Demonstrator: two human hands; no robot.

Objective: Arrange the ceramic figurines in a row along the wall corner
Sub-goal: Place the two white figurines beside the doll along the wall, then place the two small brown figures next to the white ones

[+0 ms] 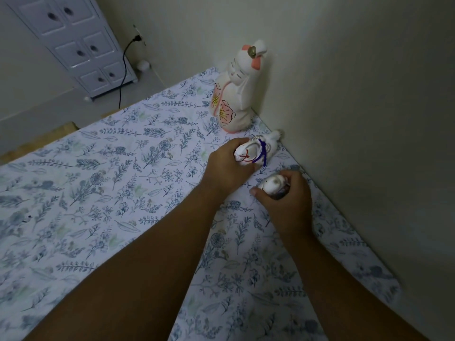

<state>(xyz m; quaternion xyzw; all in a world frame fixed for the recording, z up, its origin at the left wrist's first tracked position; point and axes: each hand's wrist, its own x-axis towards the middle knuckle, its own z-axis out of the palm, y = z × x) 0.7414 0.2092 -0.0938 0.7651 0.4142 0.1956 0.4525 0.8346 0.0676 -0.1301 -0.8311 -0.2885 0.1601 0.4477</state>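
A tall white figurine (232,94) with pink flowers and a pink bow stands upright against the wall at the far end of the floral cloth (103,183). Just nearer, my left hand (227,164) grips a small white animal figurine (259,150) with a purple cord and red markings, close to the wall. My right hand (283,195) is wrapped around a smaller white rounded figurine (270,184), also beside the wall; its lower part is hidden by my fingers.
The wall (357,119) runs along the cloth's right edge. A white drawer cabinet (81,45) stands on the floor beyond, with a black cable (124,70) plugged into a socket. A wooden edge (37,141) shows at the cloth's left.
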